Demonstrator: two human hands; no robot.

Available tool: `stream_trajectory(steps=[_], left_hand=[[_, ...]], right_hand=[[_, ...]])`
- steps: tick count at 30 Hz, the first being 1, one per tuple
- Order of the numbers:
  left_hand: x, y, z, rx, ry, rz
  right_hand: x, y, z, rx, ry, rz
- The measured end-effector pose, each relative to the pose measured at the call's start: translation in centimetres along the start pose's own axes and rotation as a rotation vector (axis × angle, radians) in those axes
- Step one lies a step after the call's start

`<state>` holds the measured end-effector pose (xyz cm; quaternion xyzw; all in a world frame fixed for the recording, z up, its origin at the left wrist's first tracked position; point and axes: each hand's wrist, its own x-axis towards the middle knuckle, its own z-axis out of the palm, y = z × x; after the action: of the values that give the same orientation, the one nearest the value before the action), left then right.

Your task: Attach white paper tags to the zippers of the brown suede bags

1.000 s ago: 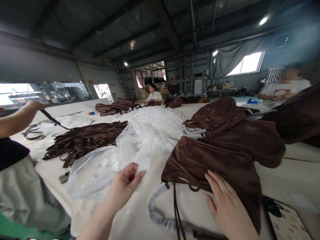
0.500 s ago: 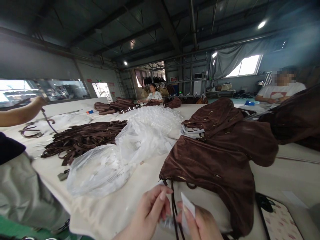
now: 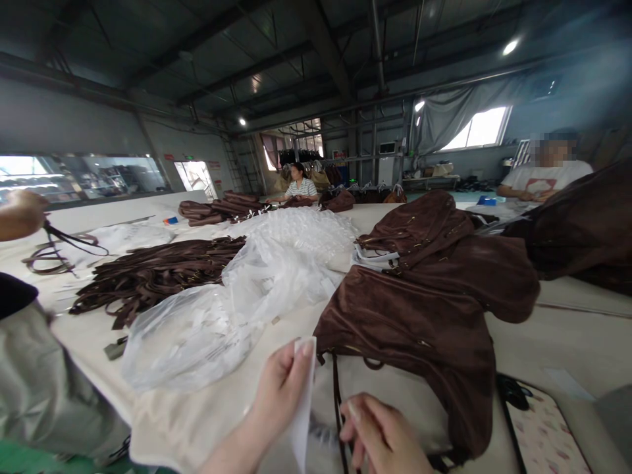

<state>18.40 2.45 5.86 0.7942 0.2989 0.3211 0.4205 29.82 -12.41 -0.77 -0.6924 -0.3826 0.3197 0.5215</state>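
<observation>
Left fingers pinch white slip near its top, likely so it hangs free; right fingers curl beside dark cords (grip unclear), brown bag just beyond.

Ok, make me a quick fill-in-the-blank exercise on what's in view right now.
1. The wearer's ____ hand holds the white slip.
2. The patterned phone lies to the ____ of the nearest brown handbag.
3. The translucent plastic bag lies ____ the strap pile and that handbag.

Missing words: left; right; between.
</observation>
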Motion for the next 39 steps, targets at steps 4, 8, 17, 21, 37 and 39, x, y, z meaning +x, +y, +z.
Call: stream_trajectory(steps=[4, 8, 17, 21, 37, 39], left_hand=[[7.0, -2.8, -1.0, 0.045, -0.047, -0.067], [12.1, -5.0, 1.9, -0.013, -0.148, -0.094], [17.3, -5.0, 13.5, -0.236, -0.383, 0.009], [18.1, -4.9, 16.0, -0.28, -0.413, 0.04], [6.2, -2.3, -3.1, -0.44, -0.211, -0.226], [3.1, -2.7, -4.4, -0.461, -0.255, -0.287]], right_hand=[[1.9, -0.3, -1.5, 0.202, 0.032, 0.168], [2.6, 1.4, -1.1, 0.382, -0.02, 0.3], [4.0, 4.4, -1.3, 0.531, 0.104, 0.317], [5.2, 4.0, -1.7, 0.602, 0.213, 0.393], [8.9, -0.5, 2.0, 0.787, -0.211, 0.547], [8.1, -0.7, 1.8, 0.749, -0.257, 0.477]])
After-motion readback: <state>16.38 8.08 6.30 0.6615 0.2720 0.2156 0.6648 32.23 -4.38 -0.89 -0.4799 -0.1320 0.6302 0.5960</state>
